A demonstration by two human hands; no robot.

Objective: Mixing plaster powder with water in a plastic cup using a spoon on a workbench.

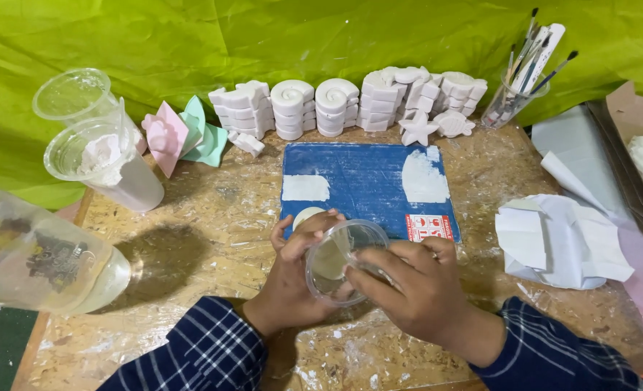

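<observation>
We see a chipboard desk point(213, 217) backed by green sheeting point(263, 36). On it lies a blue mat point(365, 181) smeared with white patches, and behind the mat stand stacked white plaster casts point(336, 105). At the near edge of the mat, our left hand point(292, 279) and right hand point(412, 289) together hold a clear plastic cup point(339, 261) tilted on its side. The fingers of both hands are curled closed around its wall. A jar of brushes point(513, 98) stands far right.
</observation>
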